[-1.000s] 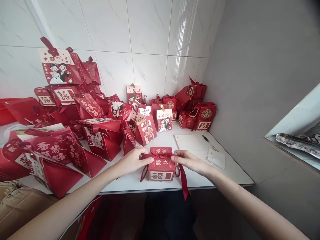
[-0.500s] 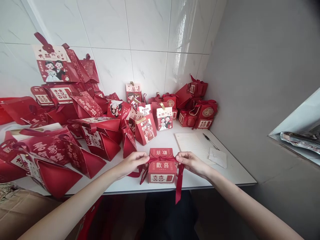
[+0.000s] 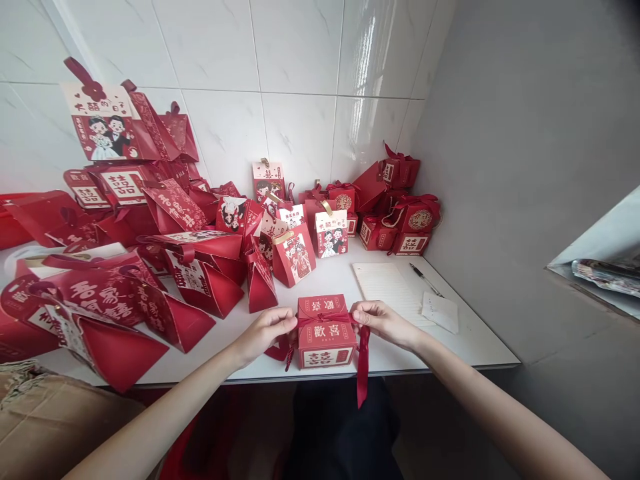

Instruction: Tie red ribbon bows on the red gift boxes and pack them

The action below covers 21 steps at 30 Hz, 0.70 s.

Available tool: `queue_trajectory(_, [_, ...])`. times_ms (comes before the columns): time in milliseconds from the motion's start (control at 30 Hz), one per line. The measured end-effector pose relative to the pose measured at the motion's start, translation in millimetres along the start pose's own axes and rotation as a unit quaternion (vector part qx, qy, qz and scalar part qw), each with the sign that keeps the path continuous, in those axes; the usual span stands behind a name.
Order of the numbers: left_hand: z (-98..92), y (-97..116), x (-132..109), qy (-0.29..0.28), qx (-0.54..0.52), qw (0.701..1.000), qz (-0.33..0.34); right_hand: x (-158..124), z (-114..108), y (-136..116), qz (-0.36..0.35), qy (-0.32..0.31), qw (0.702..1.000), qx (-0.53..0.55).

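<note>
A small red gift box (image 3: 325, 333) with white characters stands near the front edge of the white table (image 3: 325, 277). A dark red ribbon (image 3: 363, 363) runs across its top; one end hangs down past the table edge on the right. My left hand (image 3: 267, 330) pinches the ribbon at the box's left side. My right hand (image 3: 381, 322) pinches it at the right side. Both hands have their fingers closed on the ribbon.
Many red gift bags and boxes (image 3: 150, 253) are heaped on the left and along the tiled wall. More small boxes (image 3: 400, 220) sit in the back right corner. A notepad (image 3: 387, 287), a pen (image 3: 425, 279) and a paper slip (image 3: 440, 312) lie right of the box. A cardboard carton (image 3: 45, 427) is at lower left.
The hands have drawn the ribbon from the middle of the box top out to its two sides, pulling it taut. The hanging right end has risen a little.
</note>
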<state>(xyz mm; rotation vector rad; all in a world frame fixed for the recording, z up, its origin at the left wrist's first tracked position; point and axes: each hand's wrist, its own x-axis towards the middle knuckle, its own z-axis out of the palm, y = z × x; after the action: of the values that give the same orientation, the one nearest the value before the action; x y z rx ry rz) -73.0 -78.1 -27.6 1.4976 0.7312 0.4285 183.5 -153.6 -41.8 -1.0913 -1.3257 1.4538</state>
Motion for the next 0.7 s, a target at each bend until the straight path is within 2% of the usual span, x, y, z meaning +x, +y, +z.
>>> queue_trajectory(133, [4.5,20.0,-4.6,0.009,0.012,0.998,-0.053,-8.7,-0.8,-28.5,-0.011,-0.007,1.000,-0.012])
queue_trajectory(300, [6.0,40.2,-7.3,0.019,0.085,0.995,-0.052,-7.4,19.3,-52.1,-0.065,-0.005,0.997,-0.037])
queue_trajectory(500, [0.5,57.2,-7.3,-0.018,0.156,0.986,-0.047,5.4,44.1,-52.7,-0.094,0.046,0.990,-0.095])
queue_trajectory(700, [-1.2,62.1,-14.1,0.010,0.348,0.937,0.031,17.2,56.8,-46.0,-0.099,0.090,0.988,-0.076])
